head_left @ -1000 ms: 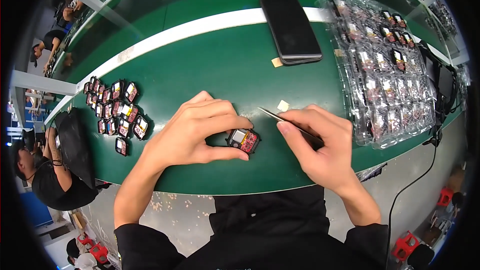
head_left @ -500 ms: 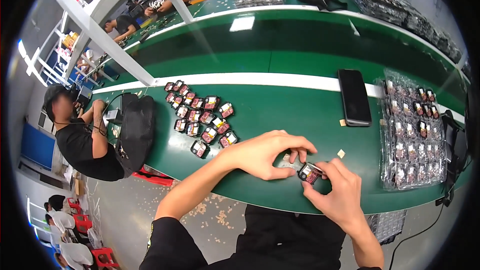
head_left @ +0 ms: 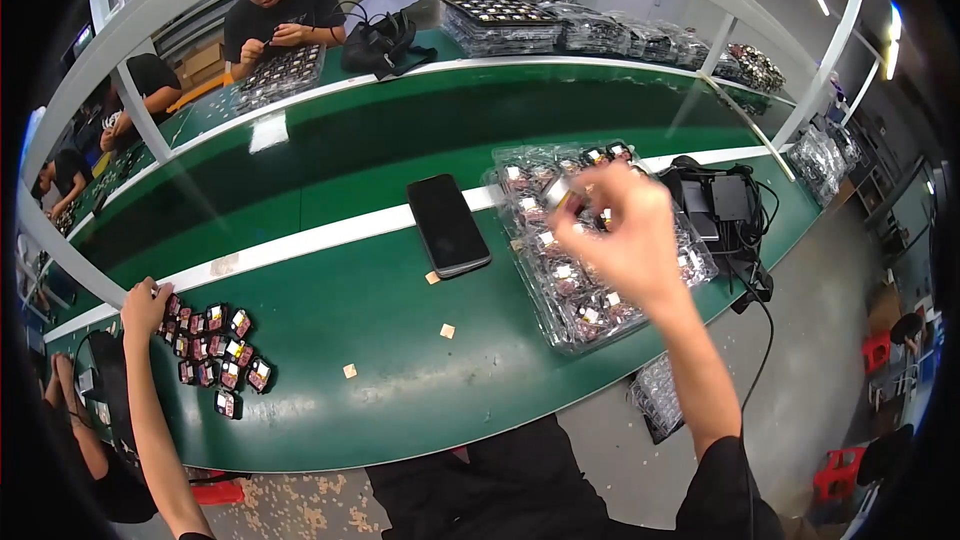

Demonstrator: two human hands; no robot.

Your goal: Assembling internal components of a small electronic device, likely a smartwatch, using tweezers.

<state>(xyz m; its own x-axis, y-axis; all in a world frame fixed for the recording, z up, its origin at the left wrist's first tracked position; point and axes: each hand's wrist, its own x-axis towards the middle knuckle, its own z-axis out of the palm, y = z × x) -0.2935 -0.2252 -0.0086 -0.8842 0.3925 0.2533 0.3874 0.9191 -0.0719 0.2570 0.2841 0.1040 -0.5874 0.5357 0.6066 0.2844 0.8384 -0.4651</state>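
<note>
My right hand (head_left: pixel 625 230) is over the clear plastic tray (head_left: pixel 565 340) at the right. Its thumb and fingers are pinched on a small, blurred module (head_left: pixel 557 192) with a pale face. Rows of similar modules fill much of the tray. Stretched out to the far left, my left hand (head_left: pixel 145 310) has its fingertips closed at the edge of a group of small black-cased modules (head_left: pixel 215 345) with red and white faces. A dark piece shows at those fingertips, partly hidden by them.
A black phone (head_left: pixel 448 225) lies beside the tray. Small tan squares (head_left: pixel 447 331) are scattered on the green table (head_left: pixel 390 420). Black cables and a bag (head_left: pixel 715 205) sit right of the tray. Across the divider, a person (head_left: pixel 285 25) handles parts over another tray.
The view has turned right. My hands, together at one module before, have parted: the right has moved to the tray, the left to the loose modules.
</note>
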